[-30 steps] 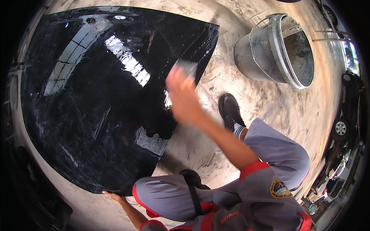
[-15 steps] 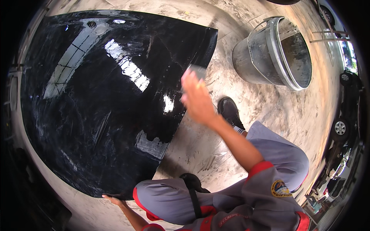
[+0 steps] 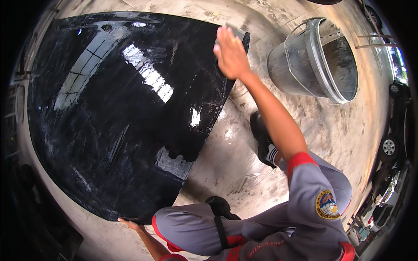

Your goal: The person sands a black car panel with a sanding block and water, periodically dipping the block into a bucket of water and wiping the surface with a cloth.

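Note:
A large black car hood (image 3: 143, 143), wet and glossy with pale smears, lies in front of me on the left. My right hand (image 3: 232, 54) is at its far right corner, fingers stretched and pressed together. Beneath those fingers is a thin grey sheet (image 3: 237, 31), perhaps sandpaper, sticking out past the fingertips. My left hand (image 3: 129, 224) grips the hood's near edge beside my knee; part of its fingers is hidden by the edge.
A grey, stained bucket (image 3: 300, 65) with a wire handle stands to the right of the hood. My black shoe (image 3: 262, 141) rests on the stained concrete floor (image 3: 222, 174) between them. Parked cars (image 3: 387, 148) line the far right.
My right hand has slid away from me along the hood's right edge to the far corner, with the grey sheet. My left hand stays at the near edge.

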`<state>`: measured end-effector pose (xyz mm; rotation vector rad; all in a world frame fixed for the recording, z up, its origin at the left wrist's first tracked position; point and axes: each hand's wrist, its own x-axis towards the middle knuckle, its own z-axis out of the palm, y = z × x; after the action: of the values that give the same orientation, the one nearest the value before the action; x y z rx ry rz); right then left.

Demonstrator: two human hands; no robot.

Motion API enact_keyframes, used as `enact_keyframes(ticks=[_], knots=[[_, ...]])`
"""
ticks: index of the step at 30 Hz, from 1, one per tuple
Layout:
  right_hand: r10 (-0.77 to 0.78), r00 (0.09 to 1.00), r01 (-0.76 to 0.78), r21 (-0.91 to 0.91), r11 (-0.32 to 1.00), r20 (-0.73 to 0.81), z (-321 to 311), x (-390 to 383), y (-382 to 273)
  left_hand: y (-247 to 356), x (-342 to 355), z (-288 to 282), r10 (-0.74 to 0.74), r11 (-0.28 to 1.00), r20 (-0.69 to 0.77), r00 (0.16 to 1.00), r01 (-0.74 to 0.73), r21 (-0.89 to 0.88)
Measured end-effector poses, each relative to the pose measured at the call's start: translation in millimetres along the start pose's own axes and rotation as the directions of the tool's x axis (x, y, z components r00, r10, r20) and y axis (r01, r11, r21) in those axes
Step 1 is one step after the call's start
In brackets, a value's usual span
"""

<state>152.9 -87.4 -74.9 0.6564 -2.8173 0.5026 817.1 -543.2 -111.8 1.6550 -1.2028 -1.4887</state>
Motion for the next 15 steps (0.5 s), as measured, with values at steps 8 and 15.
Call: enact_keyframes(ticks=[8,15], knots=[[-0.377,0.900,0.325,0.240,0.915,0.220,-20.0,-128.5,-117.2,0.9,0.4,-13.0,-0.037,0.999,0.013,0.999,0.038,-0.038],[-0.557,0.708,0.433,0.356,0.828,0.434,-151.2,-103.4,26.5,1.3,-0.1,-5.1,-0.011,0.999,0.079,0.997,0.014,-0.041]])
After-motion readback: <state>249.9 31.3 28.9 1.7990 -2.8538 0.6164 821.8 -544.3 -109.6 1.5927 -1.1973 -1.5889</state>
